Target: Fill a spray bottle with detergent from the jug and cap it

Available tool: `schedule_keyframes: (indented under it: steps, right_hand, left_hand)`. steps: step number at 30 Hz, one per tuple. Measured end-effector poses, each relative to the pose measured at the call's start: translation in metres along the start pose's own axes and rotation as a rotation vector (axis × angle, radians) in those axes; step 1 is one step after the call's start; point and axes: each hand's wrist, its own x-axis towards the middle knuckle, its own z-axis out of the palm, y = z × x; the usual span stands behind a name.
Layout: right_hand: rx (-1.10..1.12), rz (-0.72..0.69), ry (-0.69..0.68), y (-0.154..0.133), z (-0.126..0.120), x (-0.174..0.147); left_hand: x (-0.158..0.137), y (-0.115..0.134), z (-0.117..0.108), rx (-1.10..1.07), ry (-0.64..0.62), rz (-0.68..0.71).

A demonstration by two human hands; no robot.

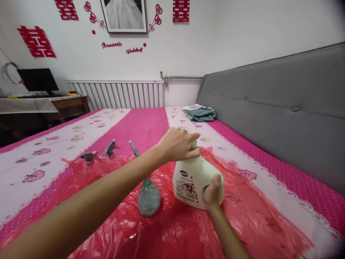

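While the right hand (pixel 212 192) grips the handle of the pale jug (pixel 188 183), fingers through its opening, the left hand (pixel 178 144) reaches over and closes around the green cap (pixel 193 145) at the jug's top. The jug is above the red plastic sheet (pixel 151 239); whether its base touches the sheet, I cannot tell. To the jug's left, apart from it, an uncapped clear bottle (pixel 149 200) stands upright on the sheet. Three gray sprayer heads (pixel 110 148) lie farther off, near the sheet's far edge.
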Motion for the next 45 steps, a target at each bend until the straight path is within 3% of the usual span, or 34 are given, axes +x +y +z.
schedule_keyframes:
  steps: [5,11,17,20,22,24,28,31,34,37,45]
  right_hand:
    - [-0.009,0.088,0.017,0.003,0.0,0.006]
    - [-0.031,0.092,0.028,0.001,-0.001,0.007]
    - [-0.023,0.089,-0.026,-0.003,-0.003,0.007]
    - [-0.007,0.057,0.001,-0.004,-0.003,0.005]
    - [0.001,0.025,0.024,-0.006,-0.003,0.004]
    - [-0.003,-0.004,0.038,-0.007,-0.004,0.002]
    - [-0.028,-0.066,0.07,-0.01,-0.002,0.004]
    - [-0.046,-0.112,0.094,-0.013,0.001,0.005]
    - [-0.063,-0.149,0.111,-0.018,0.004,0.002]
    - [-0.065,-0.178,0.143,-0.024,0.003,-0.003]
    - [0.001,-0.302,0.284,-0.054,0.016,0.015]
  left_hand:
    - [0.007,-0.013,0.011,-0.073,0.014,0.026]
    - [0.014,-0.024,0.018,-0.079,0.009,0.117]
    - [0.006,-0.023,0.003,0.015,-0.012,0.093]
    - [-0.018,-0.029,-0.012,-0.006,0.046,-0.017]
    - [-0.049,-0.036,-0.014,-0.157,0.123,-0.227]
    - [-0.093,-0.039,-0.003,-0.348,0.195,-0.473]
    - [-0.192,-0.023,0.048,-0.581,0.302,-0.718]
    - [-0.241,-0.001,0.088,-0.747,0.282,-0.872]
    - [-0.257,0.016,0.114,-0.862,0.234,-0.954]
    - [-0.255,0.022,0.128,-0.914,0.218,-1.02]
    - [-0.252,0.017,0.135,-0.997,0.178,-0.997]
